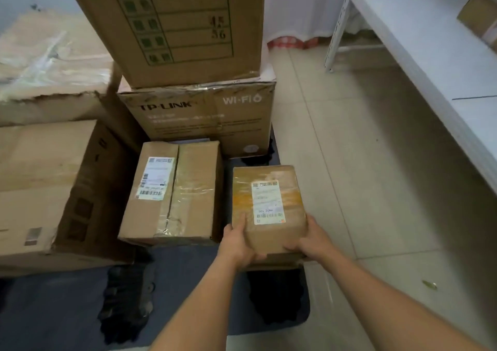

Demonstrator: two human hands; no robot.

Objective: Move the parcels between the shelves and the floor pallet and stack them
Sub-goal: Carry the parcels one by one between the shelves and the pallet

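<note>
Both hands, left hand [236, 243] and right hand [313, 240], gripped a small parcel [269, 205]; its long axis ran toward twelve o'clock, above the pallet [188, 270].

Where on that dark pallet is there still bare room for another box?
Bare pallet shows in front of the labelled box, left of both hands holding the small parcel. Behind, the TP-LINK box stack crowds it.

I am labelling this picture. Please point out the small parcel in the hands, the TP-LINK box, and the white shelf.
small parcel [269, 202]: head view, on its white shipping label.
TP-LINK box [199, 119]: head view, on its printed front face.
white shelf [419, 41]: head view, on its bare top board.
</note>
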